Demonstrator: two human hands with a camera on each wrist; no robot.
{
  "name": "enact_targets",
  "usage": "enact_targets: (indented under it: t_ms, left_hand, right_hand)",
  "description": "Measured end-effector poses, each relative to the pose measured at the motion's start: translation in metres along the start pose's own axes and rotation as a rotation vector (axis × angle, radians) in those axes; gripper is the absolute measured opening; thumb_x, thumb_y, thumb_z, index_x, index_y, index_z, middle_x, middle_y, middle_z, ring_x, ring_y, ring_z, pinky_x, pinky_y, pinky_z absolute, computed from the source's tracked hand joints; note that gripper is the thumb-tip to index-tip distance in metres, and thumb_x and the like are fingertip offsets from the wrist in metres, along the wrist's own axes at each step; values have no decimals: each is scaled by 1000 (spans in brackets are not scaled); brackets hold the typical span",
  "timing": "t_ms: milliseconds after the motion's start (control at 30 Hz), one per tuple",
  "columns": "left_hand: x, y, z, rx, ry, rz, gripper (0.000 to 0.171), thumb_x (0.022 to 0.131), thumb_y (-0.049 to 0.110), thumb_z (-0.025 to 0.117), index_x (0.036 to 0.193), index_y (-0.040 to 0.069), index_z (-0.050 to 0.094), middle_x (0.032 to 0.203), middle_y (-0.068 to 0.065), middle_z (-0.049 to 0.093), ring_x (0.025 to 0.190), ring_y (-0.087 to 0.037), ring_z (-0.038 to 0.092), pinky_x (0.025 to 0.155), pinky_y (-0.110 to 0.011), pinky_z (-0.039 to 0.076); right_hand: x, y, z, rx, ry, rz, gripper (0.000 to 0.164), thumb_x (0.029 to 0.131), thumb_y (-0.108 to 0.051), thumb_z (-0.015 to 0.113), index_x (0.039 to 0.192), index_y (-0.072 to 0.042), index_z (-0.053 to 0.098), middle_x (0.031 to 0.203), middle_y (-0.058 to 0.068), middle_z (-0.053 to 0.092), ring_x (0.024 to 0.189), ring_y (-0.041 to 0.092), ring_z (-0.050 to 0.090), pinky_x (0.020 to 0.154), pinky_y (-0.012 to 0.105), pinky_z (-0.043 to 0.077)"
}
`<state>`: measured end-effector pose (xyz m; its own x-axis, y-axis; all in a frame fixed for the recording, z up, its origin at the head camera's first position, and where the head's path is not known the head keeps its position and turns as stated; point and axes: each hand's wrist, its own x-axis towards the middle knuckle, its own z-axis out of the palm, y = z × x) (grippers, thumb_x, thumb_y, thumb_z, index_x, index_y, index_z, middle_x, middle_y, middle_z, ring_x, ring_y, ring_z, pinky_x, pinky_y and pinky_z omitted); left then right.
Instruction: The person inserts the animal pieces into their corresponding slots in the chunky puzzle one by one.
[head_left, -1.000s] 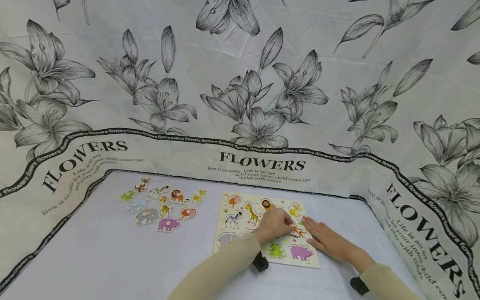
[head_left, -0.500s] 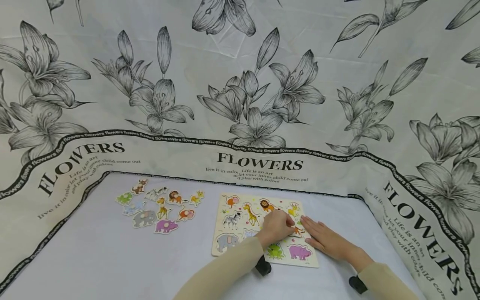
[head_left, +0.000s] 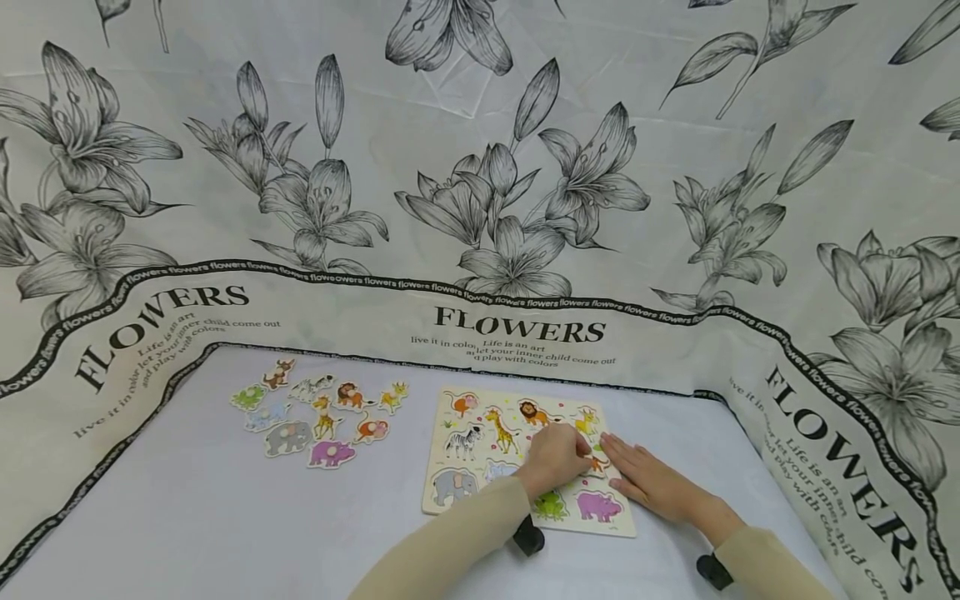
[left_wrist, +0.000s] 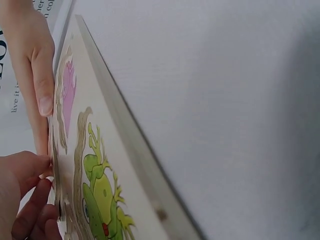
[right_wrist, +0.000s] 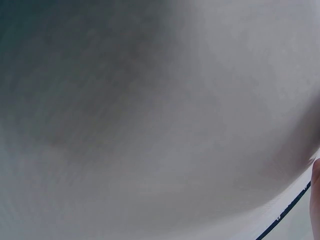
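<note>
Pinching one orange piece (head_left: 598, 465), mostly hidden, between the left hand's (head_left: 553, 454) narrowed fingers, low over one board (head_left: 576, 518). Holding the right hand's (head_left: 658, 482) fingers straight at the board's right edge, just right of the left fingers. Counting ten loose pieces (head_left: 279, 440) on the worktop (head_left: 225, 517), well left of the left fingers. Counting nine more animals on the board: one frog (head_left: 550, 504) and one hippo (head_left: 598, 506) nearer than the fingers, one lion (head_left: 532, 411) and one yellow animal (head_left: 586, 419) farther, one giraffe (head_left: 502, 430), one zebra (head_left: 462, 442), one monkey (head_left: 465, 404), one elephant (head_left: 453, 486) and one blue animal (head_left: 497, 472) to the left.
</note>
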<state>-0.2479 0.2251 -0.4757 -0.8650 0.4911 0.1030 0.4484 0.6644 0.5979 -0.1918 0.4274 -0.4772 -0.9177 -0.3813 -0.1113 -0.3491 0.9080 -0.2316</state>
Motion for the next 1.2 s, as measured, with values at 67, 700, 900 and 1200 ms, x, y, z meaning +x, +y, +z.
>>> enact_targets:
  t_ms: [67, 700, 900, 1200]
  left_hand:
    - [0, 1, 1, 0, -2, -6, 14, 80, 29, 77, 92, 23, 76, 84, 13, 73, 73, 3, 61, 71, -14, 47]
    - [0, 3, 4, 68, 16, 19, 13, 80, 29, 77, 92, 25, 77, 85, 14, 73, 76, 3, 62, 74, -14, 47]
    - [-1, 5, 2, 46, 9, 5, 13, 81, 28, 76, 93, 23, 77, 83, 13, 73, 71, 3, 59, 72, -14, 46]
    - [-5, 7, 1, 19, -8, -6, 15, 82, 25, 75, 96, 22, 76, 85, 11, 73, 75, 1, 60, 73, -15, 47]
  right_hand:
    - [-1, -1, 0, -4, 9, -14, 66, 101, -47, 39, 152, -8, 24, 158, 13, 25, 144, 37, 24, 112, 59, 19]
    - [1, -1, 1, 1, 0, 3, 68, 100, -50, 38, 153, -11, 22, 160, 9, 22, 146, 33, 22, 112, 11, -8]
    - [0, 0, 1, -21, 34, -23, 67, 100, -48, 40, 152, -9, 25, 159, 11, 25, 144, 34, 25, 101, 0, -14]
    - [0, 0, 2, -20, -1, 11, 67, 100, -50, 38, 153, -12, 24, 160, 7, 23, 146, 31, 22, 118, 42, 11]
